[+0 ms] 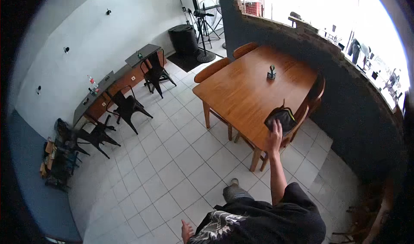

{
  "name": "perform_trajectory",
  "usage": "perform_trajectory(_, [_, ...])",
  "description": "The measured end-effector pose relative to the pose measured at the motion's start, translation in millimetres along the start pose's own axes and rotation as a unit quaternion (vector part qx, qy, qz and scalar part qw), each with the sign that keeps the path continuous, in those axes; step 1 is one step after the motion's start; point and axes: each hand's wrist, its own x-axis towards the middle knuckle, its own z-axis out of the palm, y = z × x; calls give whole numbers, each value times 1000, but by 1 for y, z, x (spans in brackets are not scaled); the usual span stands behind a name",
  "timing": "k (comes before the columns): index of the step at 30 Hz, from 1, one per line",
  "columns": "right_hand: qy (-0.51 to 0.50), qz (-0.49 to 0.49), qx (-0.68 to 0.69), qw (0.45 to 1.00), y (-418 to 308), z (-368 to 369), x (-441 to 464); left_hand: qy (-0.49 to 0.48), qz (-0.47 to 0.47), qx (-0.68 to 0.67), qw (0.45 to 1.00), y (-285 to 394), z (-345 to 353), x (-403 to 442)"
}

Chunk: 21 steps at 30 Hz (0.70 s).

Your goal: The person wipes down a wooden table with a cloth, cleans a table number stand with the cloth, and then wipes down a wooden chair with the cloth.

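Note:
A black zip pouch (pixel 280 117) with a yellow-green edge and a short strap is at the near right corner of the wooden table (pixel 241 86). My right hand (pixel 275 135) grips its near side, with the arm stretched forward; the thumb is hard to make out. Low in the view, my left hand (pixel 186 232) hangs beside my body, fingers apart and holding nothing. Farther back on the tabletop stands a small dark holder (pixel 271 73) with something green in it.
Wooden chairs (pixel 212 70) surround the table. Black metal chairs (pixel 127 106) line a wall counter (pixel 97 91) at left, which carries a bottle (pixel 91 81). A black bin (pixel 183 39) and a stand fan (pixel 205 32) are at the back. A dark half-wall (pixel 345 95) borders the right.

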Motion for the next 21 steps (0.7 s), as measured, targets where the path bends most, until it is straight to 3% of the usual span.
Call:
perform_trajectory(1, [-71, -25, -95, 993, -1, 4, -1, -2, 13, 7, 1000, 4, 1, -6])
perform_trajectory(2, [-229, 0, -142, 963, -1, 1, -3, -8, 28, 9, 1000, 11, 7, -8])
perform_trajectory(3, [-317, 54, -133, 937, 21, 100, -37, 20, 39, 23, 999, 39, -18, -17])
perform_trajectory(5, [-455, 185, -181, 852, 30, 109, -7, 10, 61, 32, 998, 84, -4, -12])
perform_trajectory(6, [-448, 194, -177, 855, 33, 123, 0, 8, 73, 40, 996, 105, -3, -8])
perform_trajectory(8, [-311, 154, -177, 921, 42, 147, -1, 0, 107, 56, 993, 137, 1, -2])
perform_trajectory(9, [-315, 167, -178, 917, 44, 155, -7, -1, 124, 65, 990, 157, 1, 2])
perform_trajectory(11, [-193, 178, -189, 946, 50, 161, -5, 3, 135, 70, 988, 204, 10, 11])
perform_trajectory(15, [-142, 237, -241, 931, 57, 185, -11, 5, 138, 137, 981, 351, 53, 35])
perform_trajectory(17, [-78, 206, -281, 934, 61, 197, -26, -8, 148, 203, 968, 417, 76, 56])
perform_trajectory(20, [-36, 218, -337, 915, 61, 208, -24, -48, 216, 281, 934, 519, 123, 85])
perform_trajectory(21, [-37, 236, -344, 908, 60, 208, -22, -57, 288, 328, 898, 551, 145, 98])
